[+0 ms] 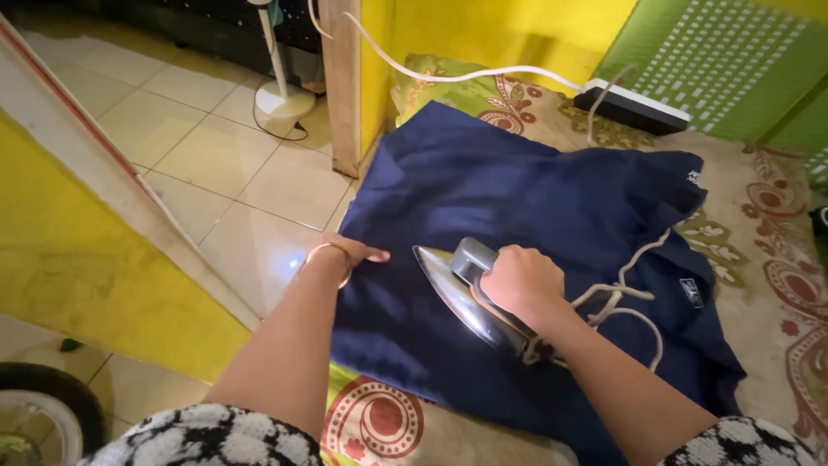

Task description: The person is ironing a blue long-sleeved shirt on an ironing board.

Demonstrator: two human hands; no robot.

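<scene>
A dark blue garment [517, 190] lies spread on a patterned cloth [776, 259]. My right hand [520, 280] grips the grey handle of a metal clothes iron [457, 289] that rests on the garment, tip pointing left. The iron's white cord [617, 298] loops beside my right wrist. My left hand [345, 253], a thin bangle on the wrist, presses flat on the garment's left edge, just left of the iron's tip.
A black and white power strip [634, 105] lies at the back with a white cable [448, 76] running to it. A fan base [283, 99] stands on the tiled floor [216, 164] at left. A wheel [39, 414] shows at bottom left. Yellow wall panels [95, 276] flank the floor.
</scene>
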